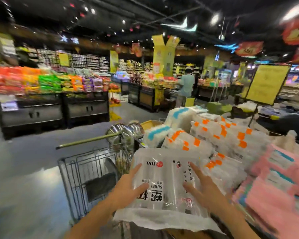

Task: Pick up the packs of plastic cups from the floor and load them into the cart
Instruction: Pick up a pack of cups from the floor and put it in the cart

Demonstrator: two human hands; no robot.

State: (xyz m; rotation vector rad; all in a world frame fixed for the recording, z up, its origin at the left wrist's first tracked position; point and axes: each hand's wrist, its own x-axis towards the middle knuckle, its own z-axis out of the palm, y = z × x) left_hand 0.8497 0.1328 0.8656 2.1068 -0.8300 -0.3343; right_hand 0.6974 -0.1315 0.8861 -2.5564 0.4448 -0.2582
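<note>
left hand (128, 188) and right hand (204, 190) both lie flat on the top face of a clear pack of plastic cups (164, 183), fingers spread and extended, thumbs toward the middle. neither hand curls round an edge; the palms press from above, one on each half of the pack. so: hands wide apart in the fingers, touching the pack, not clamped on it.

pack position: it sits above the wire cart (86, 171), at the cart's right side, its far edge up against the heap of orange-labelled packs (214, 138). its white sealed flap hangs toward the camera. whether its underside rests on goods below or on the cart rim i cannot tell; the pack hides that.

judgement on why: a flat two-palm press suits a soft, slippery bag of stacked cups, which would sag or slide if pinched at one corner. spreading the fingers distributes load and steadies it on the pile. this reads as settling the pack into place, not lifting it.

other stock: blue-labelled packs (155, 133) lie behind the orange ones; a pink stack (274, 192) sits at the right, near the right wrist. a long pole (93, 139) and shiny metal items stick out over the cart's far end. the store beyond is blurred.
</note>
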